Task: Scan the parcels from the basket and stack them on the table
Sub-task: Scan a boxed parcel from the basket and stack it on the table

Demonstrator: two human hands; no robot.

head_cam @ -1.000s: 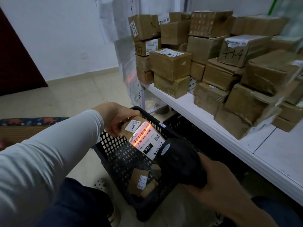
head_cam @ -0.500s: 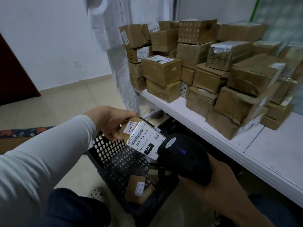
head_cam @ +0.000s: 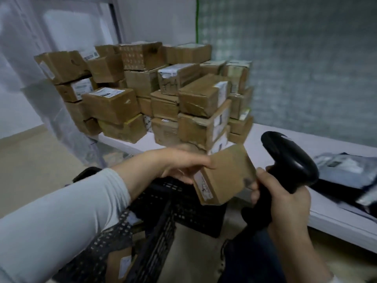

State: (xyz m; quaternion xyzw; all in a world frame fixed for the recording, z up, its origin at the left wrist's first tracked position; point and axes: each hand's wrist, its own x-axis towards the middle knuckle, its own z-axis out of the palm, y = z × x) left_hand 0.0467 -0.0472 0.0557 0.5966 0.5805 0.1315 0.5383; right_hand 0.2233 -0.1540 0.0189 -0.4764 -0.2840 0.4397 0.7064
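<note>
The left hand is gripping a parcel, the right hand clutching the scanner beside it; a big stack is standing beyond them, at least one more lying in the basket below.

Two hands are counted: one left hand and one right hand. One black scanner is gripped in the right hand. One small cardboard parcel is held in the left hand, and one more labelled parcel is made out inside the basket. One black basket is counted with certainty; whether the dark mesh behind it belongs to a second cannot be told. One white table is seen. On it, more than twenty stacked boxes are counted; an exact figure cannot be given, since some are hidden. At least two plastic mailer bags are counted on the same table.
</note>
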